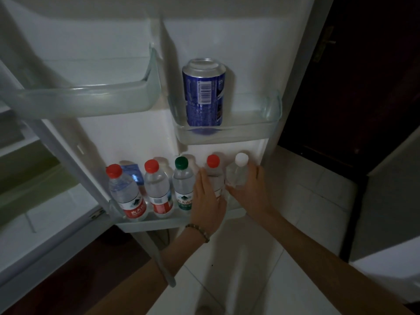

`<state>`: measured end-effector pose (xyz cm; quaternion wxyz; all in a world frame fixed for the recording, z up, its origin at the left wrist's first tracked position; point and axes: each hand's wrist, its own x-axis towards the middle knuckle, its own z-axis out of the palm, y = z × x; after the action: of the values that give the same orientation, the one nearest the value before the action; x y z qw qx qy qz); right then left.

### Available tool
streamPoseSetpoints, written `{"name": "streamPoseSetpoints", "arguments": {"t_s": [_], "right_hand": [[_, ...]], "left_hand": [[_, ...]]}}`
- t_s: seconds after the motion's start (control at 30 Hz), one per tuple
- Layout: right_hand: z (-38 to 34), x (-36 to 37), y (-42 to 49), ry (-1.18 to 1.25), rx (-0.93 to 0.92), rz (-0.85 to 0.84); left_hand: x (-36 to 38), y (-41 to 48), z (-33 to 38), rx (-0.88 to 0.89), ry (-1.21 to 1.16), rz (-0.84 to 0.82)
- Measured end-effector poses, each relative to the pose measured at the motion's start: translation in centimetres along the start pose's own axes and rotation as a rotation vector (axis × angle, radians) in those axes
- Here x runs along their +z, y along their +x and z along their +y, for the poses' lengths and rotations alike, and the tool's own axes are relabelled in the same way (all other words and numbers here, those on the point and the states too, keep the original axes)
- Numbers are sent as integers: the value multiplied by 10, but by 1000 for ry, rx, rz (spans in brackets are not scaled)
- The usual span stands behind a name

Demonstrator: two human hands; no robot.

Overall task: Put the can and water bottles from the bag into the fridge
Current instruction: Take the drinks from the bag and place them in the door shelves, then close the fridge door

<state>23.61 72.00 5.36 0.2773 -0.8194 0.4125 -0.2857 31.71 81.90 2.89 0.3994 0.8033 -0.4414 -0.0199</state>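
Observation:
A blue can point(203, 94) stands upside down in the small upper door shelf point(271, 120) of the open fridge door. On the bottom door shelf point(159, 220) stand several water bottles in a row: a red-capped bottle point(126, 193) at the left, another red-capped bottle point(158, 189), a green-capped bottle point(183, 187), a third red-capped bottle point(214, 172) and a white-capped bottle point(238, 173) at the right end. My left hand point(208, 201) lies on the third red-capped bottle. My right hand point(252, 192) is wrapped around the white-capped bottle.
A wide clear door shelf point(91, 96) juts out at upper left. A small blue box point(134, 172) sits behind the left bottles. Fridge interior shelves lie at far left. White floor tiles point(306, 201) and a dark wooden door point(352, 87) are to the right.

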Motion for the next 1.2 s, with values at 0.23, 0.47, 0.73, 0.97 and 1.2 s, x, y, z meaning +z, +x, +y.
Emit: {"name": "streamPoseSetpoints", "arguments": {"t_s": [0.23, 0.47, 0.73, 0.97, 1.2], "right_hand": [[13, -66, -4, 200, -94, 33], [41, -96, 40, 156, -125, 39], [35, -112, 74, 280, -97, -129], [20, -120, 116, 427, 2, -287], [16, -127, 122, 486, 19, -294]], "left_hand": [[-10, -20, 19, 160, 212, 21], [-14, -39, 56, 133, 426, 82], [-10, -66, 99, 10, 471, 80], [-35, -94, 124, -61, 495, 131], [-53, -121, 152, -71, 455, 219]]}}
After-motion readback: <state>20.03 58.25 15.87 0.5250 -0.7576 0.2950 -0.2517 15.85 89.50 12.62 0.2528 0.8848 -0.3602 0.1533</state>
